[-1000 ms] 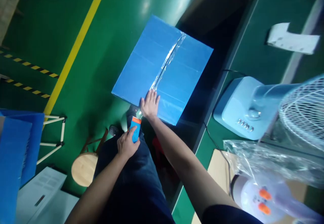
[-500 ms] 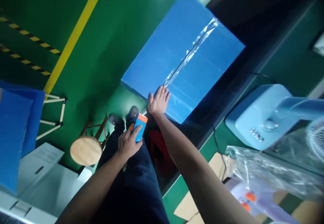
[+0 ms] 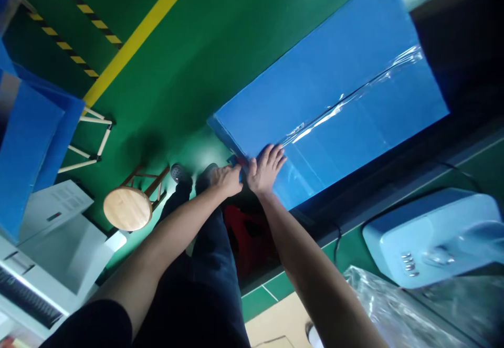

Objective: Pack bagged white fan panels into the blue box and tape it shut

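A large blue box (image 3: 315,96) has clear tape (image 3: 338,107) running along its top seam. My right hand (image 3: 265,172) lies on the box at the near end of the tape, palm down with its fingers spread. Just left of it, my left hand (image 3: 227,180) is closed around a blue and orange tool (image 3: 241,175), mostly hidden by the fingers, against the near side of the box.
A round wooden stool (image 3: 127,209) stands at the left, beside a white cabinet (image 3: 59,222) and blue panels (image 3: 29,138). A light blue fan base (image 3: 433,238) and clear plastic wrap (image 3: 378,298) lie at the right. My feet are below the hands.
My left hand has moved up and right with the tool, from over my legs to the side of the box. The view has turned, and my right hand stays on the box.
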Tool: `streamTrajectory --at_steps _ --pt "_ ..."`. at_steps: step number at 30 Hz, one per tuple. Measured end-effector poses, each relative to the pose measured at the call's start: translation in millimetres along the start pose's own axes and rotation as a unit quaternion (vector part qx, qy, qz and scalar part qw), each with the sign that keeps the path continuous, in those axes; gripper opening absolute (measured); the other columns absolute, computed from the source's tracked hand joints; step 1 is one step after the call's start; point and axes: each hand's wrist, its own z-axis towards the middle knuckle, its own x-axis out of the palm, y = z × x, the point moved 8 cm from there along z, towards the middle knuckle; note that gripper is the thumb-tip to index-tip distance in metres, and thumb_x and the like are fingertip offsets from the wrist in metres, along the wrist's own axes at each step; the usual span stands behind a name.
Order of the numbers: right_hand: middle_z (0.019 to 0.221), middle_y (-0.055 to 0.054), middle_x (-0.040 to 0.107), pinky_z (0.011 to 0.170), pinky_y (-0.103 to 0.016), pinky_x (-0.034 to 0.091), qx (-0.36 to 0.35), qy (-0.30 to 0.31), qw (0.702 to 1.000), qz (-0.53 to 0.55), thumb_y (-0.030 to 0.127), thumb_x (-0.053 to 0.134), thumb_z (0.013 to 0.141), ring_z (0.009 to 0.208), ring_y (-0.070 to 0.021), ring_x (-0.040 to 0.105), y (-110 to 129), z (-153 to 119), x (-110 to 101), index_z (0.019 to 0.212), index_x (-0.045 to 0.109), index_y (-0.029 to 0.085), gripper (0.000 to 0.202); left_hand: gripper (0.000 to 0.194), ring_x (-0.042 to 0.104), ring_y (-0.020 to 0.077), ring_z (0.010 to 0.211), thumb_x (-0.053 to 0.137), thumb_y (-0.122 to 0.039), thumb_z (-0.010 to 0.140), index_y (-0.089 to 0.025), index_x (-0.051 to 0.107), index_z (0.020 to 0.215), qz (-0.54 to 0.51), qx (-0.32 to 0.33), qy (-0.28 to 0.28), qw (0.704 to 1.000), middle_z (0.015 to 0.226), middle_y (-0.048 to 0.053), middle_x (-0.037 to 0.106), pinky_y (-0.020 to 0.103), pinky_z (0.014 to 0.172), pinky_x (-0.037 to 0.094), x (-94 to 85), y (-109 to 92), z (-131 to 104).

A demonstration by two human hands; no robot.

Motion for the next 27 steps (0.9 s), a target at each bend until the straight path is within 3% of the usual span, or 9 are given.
streamTrajectory --at_steps 3,7,10,13,16,19,21,23,27 --pt "0.187 -0.024 0.006 0.137 -0.073 0.016 -0.041 0.023 0.999 0.008 0.04 0.023 0.112 0.175 -0.0412 0.001 -10 -4 3 0.181 0.013 0.003 0.079 0.041 0.079 0.0347 0.111 0.067 -0.033 0.097 -0.022 0.071 0.137 0.004 0.004 -0.003 1.0 0.117 0.016 0.082 0.045 0.096 0.059 -1.3 -15 6" --pt "0.187 -0.024 0.005 0.137 -0.074 0.014 -0.043 0.022 0.999 0.02 0.042 0.024 0.113 0.175 -0.0419 0.0 -14 -5 2 0.181 0.013 0.003 0.079 0.034 0.078 0.0358 0.115 0.062 -0.025 0.1 -0.014 0.075 0.13 0.0 0.005 0.003 1.0 0.12 0.022 0.08 0.045 0.094 0.059 14.6 -29 6" --pt "0.187 -0.025 0.005 0.136 -0.076 0.015 -0.038 0.029 0.998 0.031 0.043 0.025 0.113 0.175 -0.0419 0.0 -14 -5 1 0.182 0.011 0.006 0.079 0.032 0.078 0.0353 0.113 0.064 -0.022 0.1 -0.012 0.078 0.127 -0.008 0.006 0.022 1.0 0.118 0.022 0.08 0.043 0.091 0.06 31.8 -30 9" --pt "0.187 -0.024 0.006 0.136 -0.075 0.016 -0.038 0.043 0.997 0.044 0.044 0.027 0.112 0.175 -0.042 0.002 -20 -5 0 0.182 0.014 0.007 0.08 0.04 0.078 0.0334 0.11 0.07 -0.027 0.099 -0.017 0.075 0.137 -0.023 -0.003 0.029 0.999 0.117 0.019 0.08 0.042 0.091 0.06 41.2 -23 5" --pt "0.187 -0.023 0.012 0.137 -0.072 0.017 -0.042 0.043 0.995 0.074 0.039 0.023 0.111 0.175 -0.0396 0.006 -29 -7 -3 0.18 0.025 0.006 0.076 0.05 0.075 0.0341 0.115 0.072 -0.034 0.099 -0.024 0.069 0.148 -0.031 -0.008 0.01 0.999 0.123 0.017 0.078 0.043 0.094 0.059 36.5 -18 -18" --pt "0.186 -0.02 0.019 0.138 -0.07 0.018 -0.047 0.028 0.992 0.113 0.033 0.022 0.11 0.175 -0.0363 0.01 -34 -8 -5 0.178 0.033 0.01 0.073 0.052 0.074 0.0344 0.114 0.071 -0.038 0.1 -0.03 0.066 0.152 -0.026 0.012 -0.032 0.999 0.122 0.016 0.075 0.044 0.095 0.059 20.5 -27 -46" --pt "0.185 -0.021 0.022 0.137 -0.072 0.018 -0.056 0.008 0.988 0.141 0.03 0.024 0.109 0.175 -0.037 0.011 -34 -9 -7 0.177 0.035 0.01 0.072 0.05 0.074 0.0343 0.111 0.069 -0.037 0.1 -0.029 0.067 0.149 -0.016 0.029 -0.057 0.998 0.118 0.015 0.075 0.045 0.094 0.058 11.7 -35 -52" --pt "0.185 -0.021 0.023 0.136 -0.075 0.017 -0.069 -0.013 0.985 0.16 0.029 0.025 0.109 0.174 -0.0386 0.012 -30 -7 -8 0.176 0.036 0.009 0.071 0.044 0.074 0.0348 0.112 0.069 -0.034 0.1 -0.026 0.07 0.143 -0.015 0.024 -0.059 0.998 0.117 0.016 0.075 0.045 0.095 0.058 11.8 -35 -41" --pt "0.186 -0.021 0.019 0.136 -0.077 0.012 -0.091 -0.036 0.985 0.141 0.036 0.03 0.114 0.174 -0.0401 0.011 -22 -5 -6 0.179 0.028 0.011 0.069 0.042 0.074 0.0356 0.114 0.075 -0.035 0.097 -0.021 0.074 0.137 -0.035 -0.017 -0.032 0.999 0.119 0.018 0.077 0.044 0.095 0.058 32.9 -11 12"
